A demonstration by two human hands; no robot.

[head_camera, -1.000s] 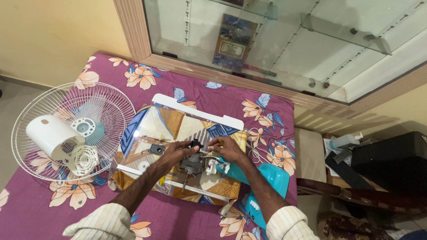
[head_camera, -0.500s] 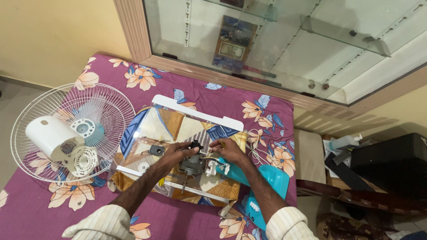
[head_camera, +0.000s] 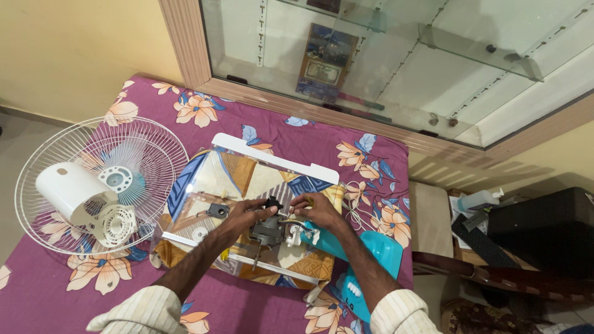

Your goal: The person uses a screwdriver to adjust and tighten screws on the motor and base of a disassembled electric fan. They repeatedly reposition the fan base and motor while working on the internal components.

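We gripped the grey fan motor (head_camera: 267, 229) with our left hand (head_camera: 242, 218), its fingers closed around it, over the clear tray (head_camera: 204, 179) on the flowered bedspread (head_camera: 260, 309). Our right hand (head_camera: 317, 210) pinched a small part at the motor's right side. The white fan guard (head_camera: 148, 142) lay well left.

A yellow wall (head_camera: 74, 49) fills ten o'clock; a wood-framed glass cabinet (head_camera: 396, 55) spans twelve to two; grey floor (head_camera: 12, 148) lies at nine.
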